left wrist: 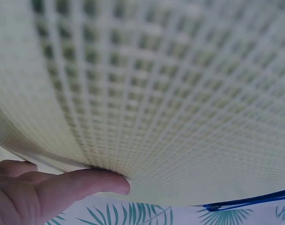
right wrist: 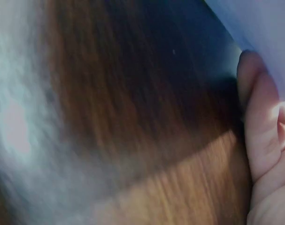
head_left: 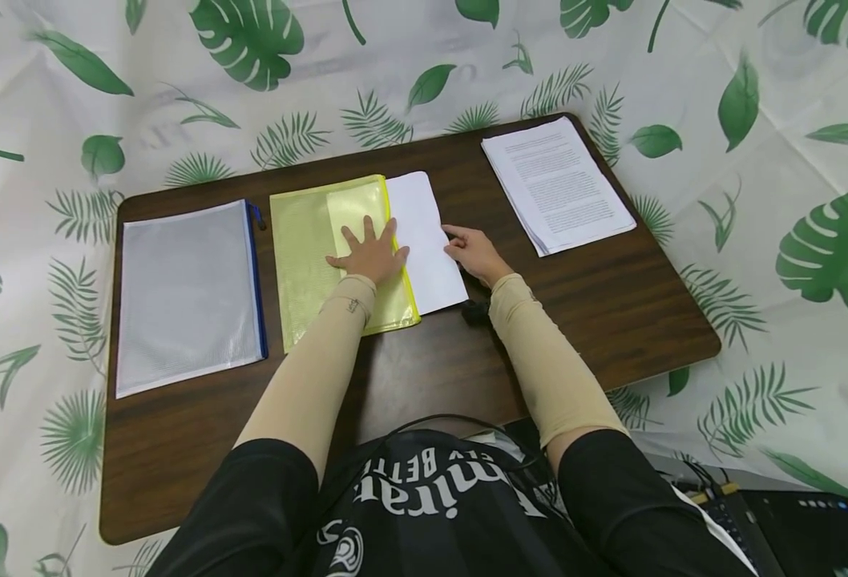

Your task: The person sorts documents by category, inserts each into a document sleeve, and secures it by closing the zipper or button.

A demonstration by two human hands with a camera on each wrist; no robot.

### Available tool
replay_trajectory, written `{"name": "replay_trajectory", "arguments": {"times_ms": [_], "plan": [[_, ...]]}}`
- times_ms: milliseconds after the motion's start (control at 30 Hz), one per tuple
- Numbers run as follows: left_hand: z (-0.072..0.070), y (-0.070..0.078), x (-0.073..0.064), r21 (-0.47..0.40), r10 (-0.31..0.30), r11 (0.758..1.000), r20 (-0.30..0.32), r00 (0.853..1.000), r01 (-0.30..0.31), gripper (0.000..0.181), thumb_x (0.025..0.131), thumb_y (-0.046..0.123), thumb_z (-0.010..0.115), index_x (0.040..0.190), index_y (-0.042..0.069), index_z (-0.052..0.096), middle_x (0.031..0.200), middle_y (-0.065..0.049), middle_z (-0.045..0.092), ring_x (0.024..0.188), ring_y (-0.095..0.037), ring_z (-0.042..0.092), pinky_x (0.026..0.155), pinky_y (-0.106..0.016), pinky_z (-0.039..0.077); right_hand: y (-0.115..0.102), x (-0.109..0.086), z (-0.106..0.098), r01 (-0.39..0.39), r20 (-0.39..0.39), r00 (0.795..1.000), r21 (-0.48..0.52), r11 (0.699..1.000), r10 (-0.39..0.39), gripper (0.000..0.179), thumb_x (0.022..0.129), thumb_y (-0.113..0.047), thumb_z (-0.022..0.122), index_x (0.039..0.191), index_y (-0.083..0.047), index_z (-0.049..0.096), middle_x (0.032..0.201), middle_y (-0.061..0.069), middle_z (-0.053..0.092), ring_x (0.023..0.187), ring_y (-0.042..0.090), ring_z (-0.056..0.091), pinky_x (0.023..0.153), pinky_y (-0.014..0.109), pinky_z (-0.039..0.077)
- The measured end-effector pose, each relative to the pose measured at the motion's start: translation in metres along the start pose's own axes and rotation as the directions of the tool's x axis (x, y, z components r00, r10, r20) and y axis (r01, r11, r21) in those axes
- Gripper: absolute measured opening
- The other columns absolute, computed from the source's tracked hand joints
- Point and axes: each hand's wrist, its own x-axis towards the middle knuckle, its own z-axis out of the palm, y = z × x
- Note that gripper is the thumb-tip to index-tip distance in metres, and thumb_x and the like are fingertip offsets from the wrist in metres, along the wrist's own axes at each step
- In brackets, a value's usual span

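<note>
A yellow mesh zip folder lies on the table, with white paper partly inside it and partly sticking out past its right edge. My left hand rests on top of the folder with fingers spread, over the part where the paper shows through. In the left wrist view, the thumb lies against the mesh surface. At the paper's right edge, my right hand pinches it with bent fingers. The right wrist view has those fingers against the paper's edge, the fingertips partly hidden.
To the left lies a clear mesh folder with a blue zip edge. A stack of printed sheets lies at the table's back right. A small black object sits by the right wrist. Leaf-patterned cloth surrounds the dark wooden table.
</note>
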Motion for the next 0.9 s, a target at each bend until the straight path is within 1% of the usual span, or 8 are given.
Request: {"name": "replay_trajectory", "arguments": {"times_ms": [167, 400, 533, 633, 733, 900], "plan": [[0.002, -0.001, 0.001, 0.000, -0.003, 1.000, 0.006, 1.000, 0.003, 0.069, 0.103, 0.061, 0.033, 0.164, 0.038, 0.010, 0.171, -0.011, -0.004, 0.149, -0.057, -0.006, 0.094, -0.090, 0.014, -0.003, -0.003, 0.003, 0.018, -0.004, 1.000, -0.003, 1.000, -0.018, 0.052, 0.104, -0.011, 0.059, 0.154, -0.016, 0.047, 0.097, 0.008, 0.059, 0.072, 0.017, 0.047, 0.061, 0.026, 0.043], [0.004, -0.003, 0.005, -0.023, -0.003, 1.000, 0.017, 1.000, 0.004, 0.070, 0.103, 0.061, 0.035, 0.164, 0.039, 0.009, 0.171, -0.011, -0.006, 0.148, -0.058, -0.009, 0.094, -0.091, 0.012, -0.005, -0.002, 0.007, 0.004, 0.020, 1.000, 0.020, 1.000, -0.004, 0.051, 0.104, -0.010, 0.057, 0.154, -0.017, 0.047, 0.096, 0.008, 0.058, 0.072, 0.017, 0.049, 0.062, 0.026, 0.046], [0.005, -0.004, 0.008, -0.015, -0.017, 1.000, 0.027, 0.999, 0.018, 0.070, 0.103, 0.063, 0.033, 0.164, 0.041, 0.007, 0.171, -0.010, -0.008, 0.148, -0.057, -0.010, 0.094, -0.091, 0.012, -0.008, 0.000, 0.009, 0.020, 0.032, 0.999, 0.021, 1.000, -0.021, 0.052, 0.104, -0.010, 0.057, 0.154, -0.016, 0.046, 0.095, 0.008, 0.057, 0.072, 0.016, 0.049, 0.061, 0.026, 0.045], [0.005, -0.005, 0.009, -0.012, -0.019, 1.000, 0.023, 1.000, 0.019, 0.070, 0.103, 0.064, 0.033, 0.164, 0.041, 0.006, 0.171, -0.010, -0.009, 0.148, -0.057, -0.010, 0.094, -0.091, 0.012, -0.009, -0.001, 0.010, 0.029, 0.021, 0.999, 0.025, 0.999, -0.029, 0.052, 0.104, -0.010, 0.057, 0.155, -0.015, 0.046, 0.096, 0.008, 0.057, 0.073, 0.018, 0.048, 0.063, 0.027, 0.045], [0.005, -0.005, 0.010, -0.016, -0.017, 1.000, 0.016, 1.000, 0.017, 0.070, 0.103, 0.063, 0.034, 0.164, 0.041, 0.007, 0.171, -0.010, -0.008, 0.148, -0.057, -0.010, 0.094, -0.091, 0.012, -0.007, 0.000, 0.011, 0.016, 0.011, 1.000, 0.036, 0.999, -0.017, 0.052, 0.104, -0.012, 0.058, 0.155, -0.017, 0.046, 0.098, 0.007, 0.058, 0.076, 0.018, 0.050, 0.065, 0.028, 0.046], [0.007, -0.007, 0.011, -0.008, -0.020, 1.000, 0.018, 1.000, 0.020, 0.070, 0.103, 0.063, 0.033, 0.164, 0.040, 0.007, 0.171, -0.010, -0.007, 0.148, -0.057, -0.010, 0.094, -0.091, 0.013, -0.002, 0.001, 0.011, -0.011, 0.022, 1.000, 0.096, 0.995, 0.009, 0.052, 0.105, -0.015, 0.057, 0.155, -0.020, 0.045, 0.097, 0.005, 0.059, 0.077, 0.017, 0.050, 0.068, 0.029, 0.047]]}}
